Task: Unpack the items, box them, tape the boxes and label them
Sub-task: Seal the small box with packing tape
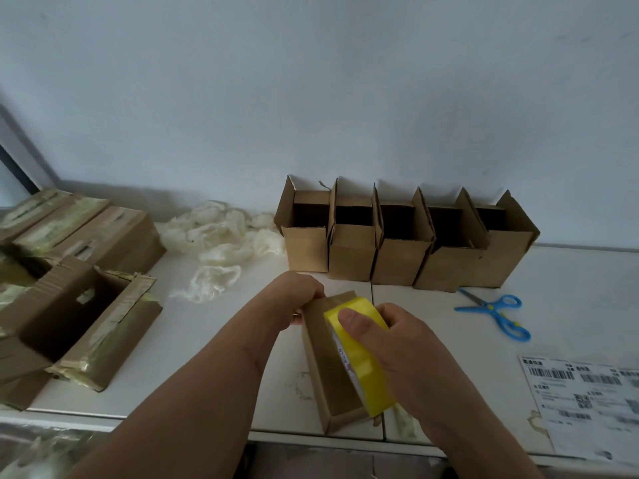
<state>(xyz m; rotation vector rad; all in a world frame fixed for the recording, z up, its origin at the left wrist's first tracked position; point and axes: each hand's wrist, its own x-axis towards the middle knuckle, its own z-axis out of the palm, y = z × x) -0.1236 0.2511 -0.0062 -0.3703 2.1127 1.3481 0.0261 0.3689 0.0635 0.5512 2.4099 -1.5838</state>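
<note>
A closed small cardboard box (328, 368) lies at the near edge of the white bench (221, 340), between the person's two hands. The right hand (390, 344) grips a roll of yellow tape (359, 354), fingers curled round it and thumb pressed on its outer face, with the roll resting on the box's top. The left hand (297, 295) holds the box's far end, its fingers curled over the edge.

Behind, five open cardboard boxes (401, 240) stand in a row against the wall, flaps up, touching side by side. Blue scissors (498, 314) lie just in front of the row's right end. A sheet of shipping labels (584, 402) lies at the bench's right near corner. Crumpled plastic wrap (221, 236) sits left of the row, and larger taped cartons (79, 271) crowd the left end.
</note>
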